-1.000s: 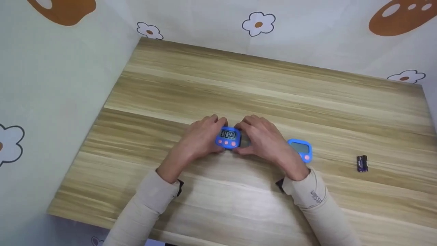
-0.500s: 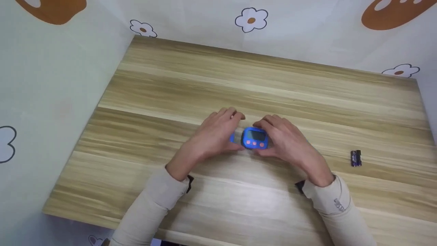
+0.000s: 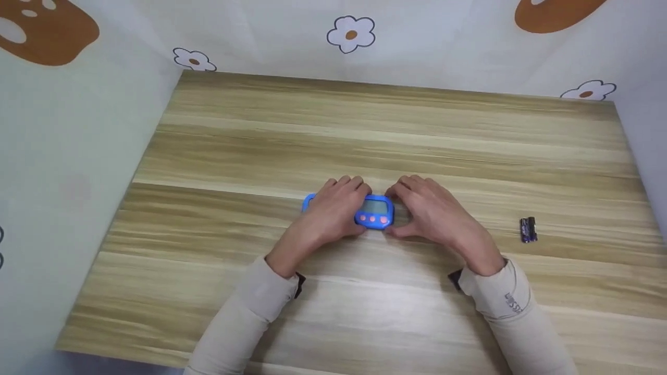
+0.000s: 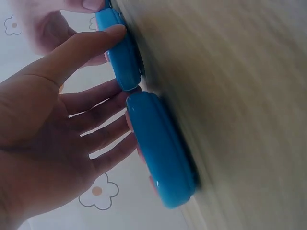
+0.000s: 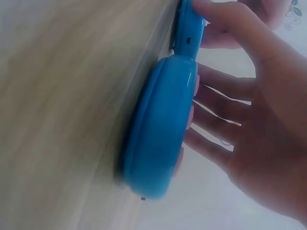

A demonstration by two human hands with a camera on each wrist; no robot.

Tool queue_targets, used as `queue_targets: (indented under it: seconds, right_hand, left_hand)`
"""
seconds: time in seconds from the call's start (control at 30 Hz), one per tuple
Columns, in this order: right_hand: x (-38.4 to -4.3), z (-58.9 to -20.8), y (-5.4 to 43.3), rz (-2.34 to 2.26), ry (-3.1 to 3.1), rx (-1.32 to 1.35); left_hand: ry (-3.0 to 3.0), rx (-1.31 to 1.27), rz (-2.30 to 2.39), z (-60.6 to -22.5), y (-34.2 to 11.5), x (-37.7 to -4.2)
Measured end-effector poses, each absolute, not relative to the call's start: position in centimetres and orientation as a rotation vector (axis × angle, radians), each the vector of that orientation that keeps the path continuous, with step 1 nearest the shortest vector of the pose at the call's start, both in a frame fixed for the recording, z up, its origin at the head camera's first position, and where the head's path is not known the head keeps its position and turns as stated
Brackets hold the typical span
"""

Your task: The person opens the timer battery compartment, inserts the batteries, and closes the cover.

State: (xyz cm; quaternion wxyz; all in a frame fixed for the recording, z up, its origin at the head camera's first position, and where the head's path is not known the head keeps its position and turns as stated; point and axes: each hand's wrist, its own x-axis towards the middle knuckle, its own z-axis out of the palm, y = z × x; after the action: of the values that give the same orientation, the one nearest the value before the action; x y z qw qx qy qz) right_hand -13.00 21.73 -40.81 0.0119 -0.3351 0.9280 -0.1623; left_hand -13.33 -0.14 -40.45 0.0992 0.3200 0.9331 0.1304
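Observation:
Both hands meet at a blue digital timer [image 3: 375, 212] with a grey screen and pink buttons, lying on the table. My left hand [image 3: 333, 208] pinches its left side; the left thumb [image 4: 114, 31] rests on its edge in the left wrist view. From the other side my right hand [image 3: 435, 213] holds the right end between thumb and fingers. A second blue timer [image 3: 306, 201] is mostly hidden under the left hand and shows fully in the left wrist view. Beneath the right palm, hidden from the head view, lies another blue timer [image 5: 158, 124].
Two dark batteries [image 3: 528, 229] lie side by side to the right of the right hand. The wood-grain table [image 3: 260, 130] meets a white wall [image 3: 443, 47] with flower prints along its back edge.
Both hands have shifted right, from the left timer, which read zeros, to the middle one. The right-hand timer, visible a second ago, is now covered by the right hand. The head view has turned.

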Motion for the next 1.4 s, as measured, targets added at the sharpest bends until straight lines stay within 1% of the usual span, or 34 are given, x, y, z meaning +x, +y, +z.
queue_targets:
  seconds: [0.13, 0.3, 0.5, 0.63, 0.8, 1.4]
  right_hand:
    - [-13.0, -39.7, 22.8, -0.548, 2.898, -1.017]
    - [-12.9, -37.2, 25.1, -0.642, 2.872, -0.964]
    - [-11.7, -34.0, 28.0, -0.726, 2.864, -0.847]
    - [-11.0, -32.6, 29.1, -0.788, 2.864, -0.775]
    - [-10.7, -32.2, 29.5, -0.818, 2.854, -0.740]
    - [-10.8, -32.7, 29.3, -0.745, 2.867, -0.740]
  left_hand:
    - [2.776, 0.972, 0.487, -39.9, 0.5, -13.7]
    - [2.760, 0.996, 0.653, -37.8, 1.9, -14.0]
    - [2.712, 1.092, 0.826, -34.9, 3.7, -13.9]
    - [2.659, 1.115, 0.963, -34.2, 4.1, -13.8]
    - [2.601, 1.109, 1.045, -34.3, 4.2, -13.9]
    - [2.603, 1.131, 1.025, -35.0, 4.7, -13.9]
